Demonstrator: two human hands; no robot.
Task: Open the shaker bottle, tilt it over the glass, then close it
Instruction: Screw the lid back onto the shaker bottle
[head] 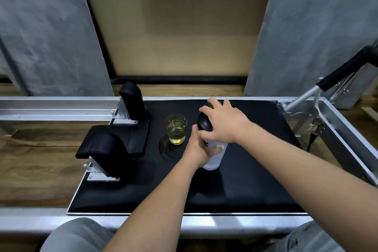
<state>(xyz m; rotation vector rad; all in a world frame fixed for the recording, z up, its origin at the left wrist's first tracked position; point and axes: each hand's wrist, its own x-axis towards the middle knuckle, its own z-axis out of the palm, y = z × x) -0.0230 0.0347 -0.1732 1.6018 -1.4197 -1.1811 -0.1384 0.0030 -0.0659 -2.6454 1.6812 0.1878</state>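
My left hand [197,150] wraps around the frosted body of the shaker bottle [213,156], which stands on the black padded tabletop [255,170], leaning a little toward the glass [176,129]. My right hand [222,121] curls over the black lid [204,123] from above, fingers spread round it, so both hands are closed on the bottle. I cannot tell whether the lid is tight or already loosened.

The main danger, as I judge it, is the glass. It stands just beside my left hand, partly filled with a yellowish liquid, and a jerk of my left wrist or elbow as I work the lid could knock it over onto the pad. If the lid gives way suddenly, the bottle could lurch toward the glass too. The frosted wall may be slippery, so a weak hold with my left hand would let the body spin instead of the lid.

For room, the pad is open to the right of the bottle and toward me. To the left, beyond the glass, sit two black padded blocks [106,149] on metal brackets, which close off that side. The metal frame rail [343,129] runs along the right edge, well apart from the bottle, and the far edge of the pad lies just behind my right hand.
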